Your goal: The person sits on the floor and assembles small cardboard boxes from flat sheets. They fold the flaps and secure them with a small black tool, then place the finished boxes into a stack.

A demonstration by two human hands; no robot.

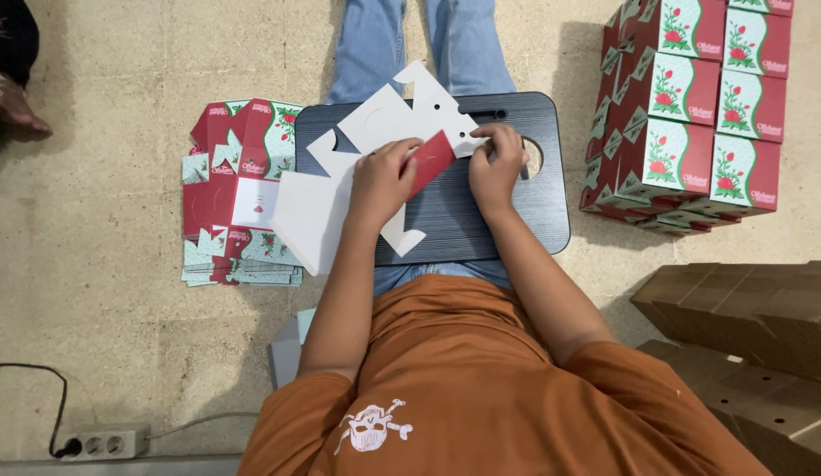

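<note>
Far left, floor: white power strip (100, 440) with a black cable plugged in. Next, a stack of flat box blanks (241, 194), red and mint with a flower print, on the floor just beside the dark lap counter (507, 220). On the counter lies one unfolded box blank (340, 176), white side up, its left part overhanging the edge. Left hand (381, 181) presses down on the blank, fingers on a red flap (431, 159) folded over onto the white. Right hand (496, 166) pinches the blank's edge by that flap, grip clamped on the card. Right of the counter: assembled boxes (693, 106) stacked on the floor. Bottom right: brown cartons (746, 326).
</note>
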